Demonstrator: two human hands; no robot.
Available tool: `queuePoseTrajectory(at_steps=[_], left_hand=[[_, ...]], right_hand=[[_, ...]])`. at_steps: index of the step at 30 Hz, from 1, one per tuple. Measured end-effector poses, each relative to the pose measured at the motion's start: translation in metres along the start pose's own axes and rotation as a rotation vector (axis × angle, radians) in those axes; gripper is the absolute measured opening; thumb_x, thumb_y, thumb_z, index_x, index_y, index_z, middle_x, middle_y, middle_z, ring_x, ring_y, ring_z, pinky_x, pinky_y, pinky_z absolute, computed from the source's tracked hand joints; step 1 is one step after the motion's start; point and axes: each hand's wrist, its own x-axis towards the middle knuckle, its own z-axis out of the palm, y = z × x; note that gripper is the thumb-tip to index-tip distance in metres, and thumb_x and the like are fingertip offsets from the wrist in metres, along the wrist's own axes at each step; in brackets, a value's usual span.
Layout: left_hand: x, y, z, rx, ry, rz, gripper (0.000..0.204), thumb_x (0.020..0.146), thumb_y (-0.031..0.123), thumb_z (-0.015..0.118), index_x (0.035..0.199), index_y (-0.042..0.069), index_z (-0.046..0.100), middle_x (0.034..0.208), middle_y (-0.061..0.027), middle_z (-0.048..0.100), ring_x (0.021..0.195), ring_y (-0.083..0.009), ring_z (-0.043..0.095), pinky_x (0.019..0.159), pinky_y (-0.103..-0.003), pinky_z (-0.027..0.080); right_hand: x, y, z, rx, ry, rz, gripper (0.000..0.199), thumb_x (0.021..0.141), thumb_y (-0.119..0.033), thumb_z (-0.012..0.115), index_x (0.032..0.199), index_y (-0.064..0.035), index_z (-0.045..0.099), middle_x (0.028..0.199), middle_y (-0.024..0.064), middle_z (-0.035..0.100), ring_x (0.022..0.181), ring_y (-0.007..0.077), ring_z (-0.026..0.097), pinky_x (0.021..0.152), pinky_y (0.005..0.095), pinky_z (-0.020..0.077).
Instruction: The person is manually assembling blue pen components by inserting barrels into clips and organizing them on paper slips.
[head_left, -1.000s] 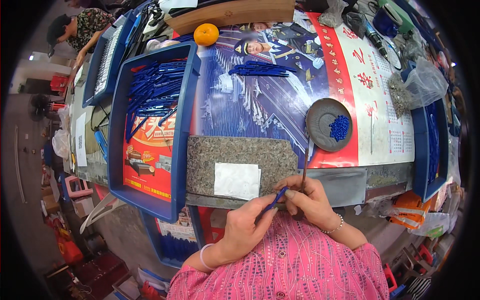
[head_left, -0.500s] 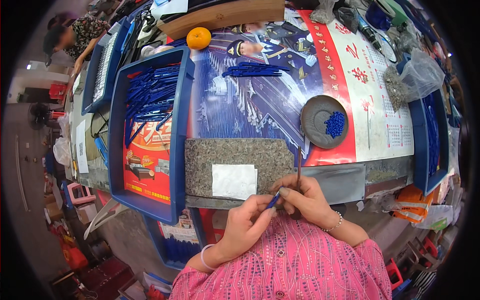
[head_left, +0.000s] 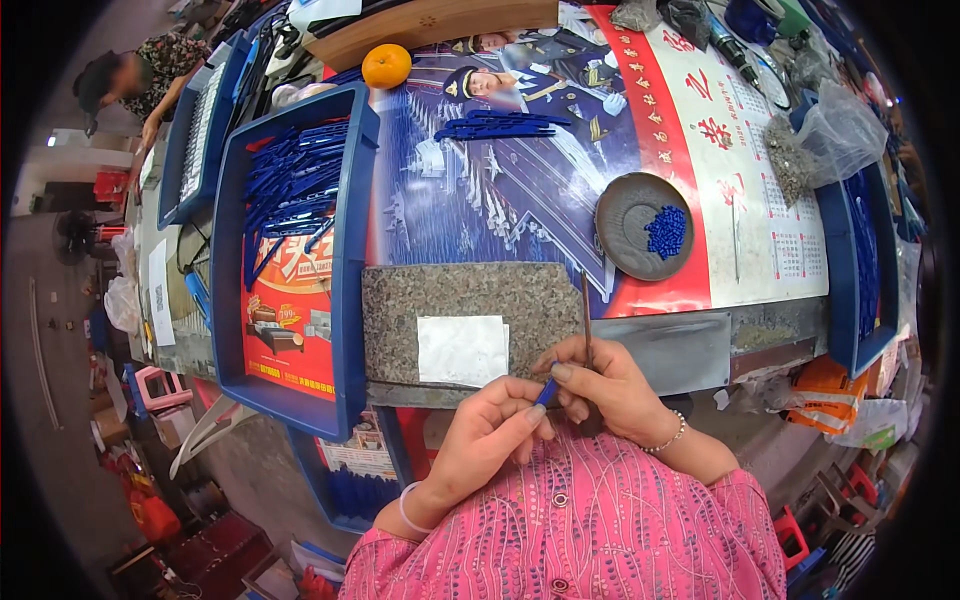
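Observation:
Just past the front of my pink patterned shirt, my two hands meet. My left hand [head_left: 492, 422] is closed round a slim blue plastic piece [head_left: 546, 393], of which only a short length shows between the fingertips. Closed beside it, my right hand [head_left: 618, 392] pinches near the far end of that piece. A thin dark rod [head_left: 586, 308] also stands up out of the right hand's grip, pointing away from me. Just beyond the left fingers, a folded white paper [head_left: 462, 350] lies on a speckled stone slab [head_left: 400, 290].
A round dark dish [head_left: 620, 264] holds small blue parts [head_left: 666, 232]. Left stands a blue tray [head_left: 352, 250] with many slim blue pieces [head_left: 290, 180]; more blue pieces [head_left: 500, 124] lie on the poster. An orange [head_left: 387, 66] sits behind. Another blue tray [head_left: 850, 350] is at right.
The view has shifted slightly. My fingers have moved a little on the slim blue piece, which now stands more upright; both hands still keep their grips.

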Motion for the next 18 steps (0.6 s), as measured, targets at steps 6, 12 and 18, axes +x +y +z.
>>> queuePoseTrajectory(at_steps=[6,12,18], left_hand=[[-0.002,0.0,0.001,-0.001,-0.005,0.007,0.019,0.089,0.002,0.052,0.107,-0.002,0.05,0.078,-0.0094,0.062,0.052,-0.0064,0.049,0.049,-0.018,0.039],[-0.006,0.0,0.005,0.034,-0.026,0.002,0.024,0.088,0.003,0.056,0.11,-0.001,0.046,0.076,-0.0061,0.062,0.053,-0.0055,0.052,0.046,-0.017,0.039],[-0.01,-0.003,0.005,0.111,-0.01,0.061,0.021,0.091,0.005,0.051,0.111,-0.001,0.044,0.079,-0.0089,0.063,0.053,-0.0073,0.054,0.048,-0.018,0.042]], right_hand=[[-0.002,0.001,0.002,0.045,-0.006,-0.002,0.018,0.089,-0.012,0.055,0.101,0.0015,0.056,0.064,0.001,0.052,0.049,0.0061,0.044,0.046,0.0193,0.0352],[-0.002,0.009,0.001,0.122,-0.01,0.017,0.018,0.086,-0.014,0.061,0.096,0.0,0.056,0.062,0.0012,0.051,0.048,0.0065,0.044,0.045,0.0199,0.0352],[-0.001,0.016,0.0,0.095,-0.004,-0.03,0.018,0.087,-0.018,0.062,0.089,-0.0025,0.053,0.063,0.0017,0.053,0.047,0.0067,0.045,0.044,0.0193,0.0358]])
